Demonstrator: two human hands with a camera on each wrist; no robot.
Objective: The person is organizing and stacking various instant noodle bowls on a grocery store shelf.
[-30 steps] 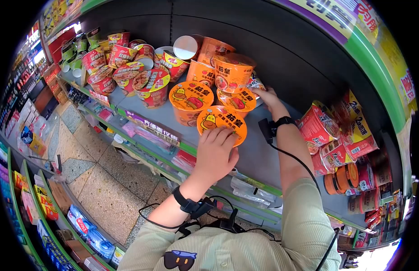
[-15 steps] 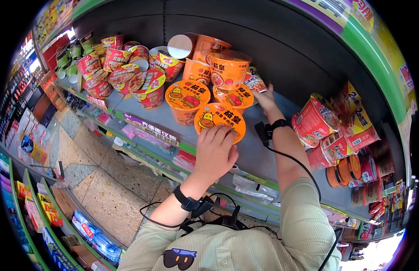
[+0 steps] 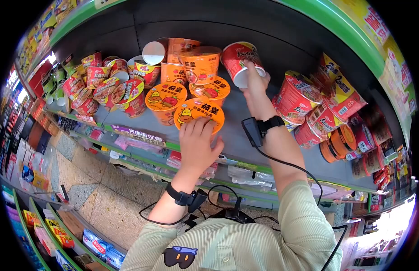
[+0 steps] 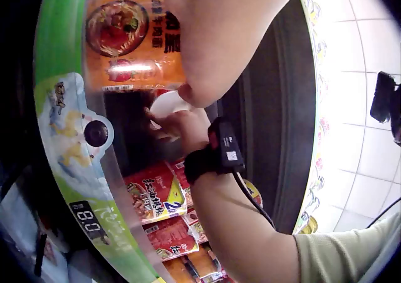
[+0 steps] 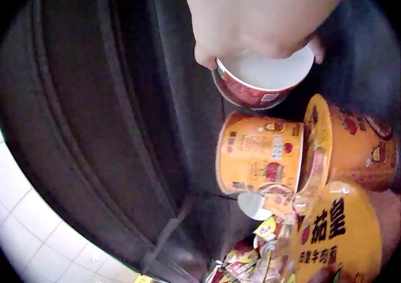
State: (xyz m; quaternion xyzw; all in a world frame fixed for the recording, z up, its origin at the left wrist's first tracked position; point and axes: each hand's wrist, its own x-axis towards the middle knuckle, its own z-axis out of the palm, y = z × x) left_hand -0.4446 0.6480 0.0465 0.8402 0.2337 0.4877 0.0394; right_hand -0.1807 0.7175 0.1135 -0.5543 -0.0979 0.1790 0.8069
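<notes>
My right hand (image 3: 256, 86) grips a red instant noodle tub (image 3: 238, 55), tilted so its white base faces me, near the shelf's dark back panel. The right wrist view shows the same noodle tub (image 5: 250, 94) with fingers at both sides of its base. My left hand (image 3: 196, 147) rests its fingers on the lid of the front orange noodle tub (image 3: 201, 113), its thumb off to the side. Behind that stand two more lidded orange tubs, with taller orange noodle tubs (image 3: 200, 67) stacked at the back.
Red and yellow noodle cups (image 3: 128, 97) crowd the shelf's left part. To the right, red noodle packs (image 3: 299, 97) and round orange-lidded tubs (image 3: 342, 137) lie stacked. A green price rail (image 3: 245, 165) runs along the shelf's front edge, above the tiled floor (image 3: 96, 185).
The red noodle tub has come up from behind the orange tubs in my right hand, turning its white base outward. The head view has shifted; my left hand stays on the front lid.
</notes>
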